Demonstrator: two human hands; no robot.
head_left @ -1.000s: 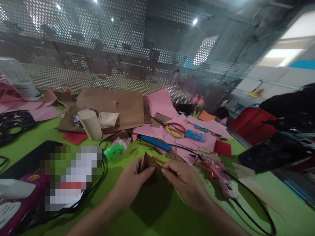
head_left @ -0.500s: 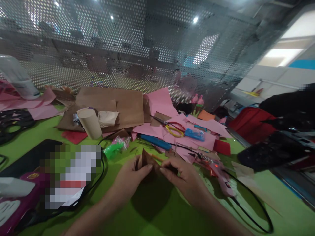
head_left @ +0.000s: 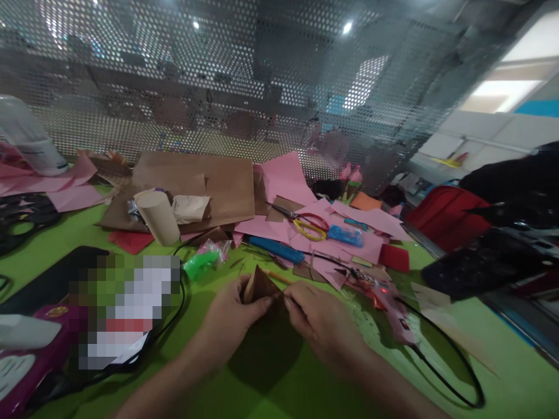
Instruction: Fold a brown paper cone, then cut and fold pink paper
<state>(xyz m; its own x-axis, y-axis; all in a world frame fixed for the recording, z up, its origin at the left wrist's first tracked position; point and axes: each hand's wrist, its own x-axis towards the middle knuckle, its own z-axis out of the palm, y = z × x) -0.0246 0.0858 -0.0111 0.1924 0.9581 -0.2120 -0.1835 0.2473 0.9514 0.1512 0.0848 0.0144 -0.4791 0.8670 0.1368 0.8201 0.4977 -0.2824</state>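
A small folded piece of brown paper [head_left: 261, 286] is held up over the green table, its pointed corner upward. My left hand [head_left: 233, 314] grips its left side between thumb and fingers. At its right edge, my right hand [head_left: 321, 317] pinches it with thumb and curled forefinger. Just behind the paper lies a thin orange pencil-like stick [head_left: 279, 277], partly hidden. A blue-handled tool [head_left: 277, 249] rests farther back. To the right of my right hand lies a pink glue gun [head_left: 395, 314] with a red light and a black cord.
Scissors [head_left: 309, 226] with red and yellow handles lie on pink paper scraps [head_left: 286, 180]. A cardboard tube [head_left: 159, 218] stands before a large brown paper sheet [head_left: 227, 180]. Green plastic [head_left: 201, 265], a dark phone-like slab [head_left: 52, 279] and a purple device [head_left: 48, 349] are at left.
The brown paper has turned slightly, showing more of its folded face. My right hand's fingers have curled in more tightly at its edge. The table items stay put.
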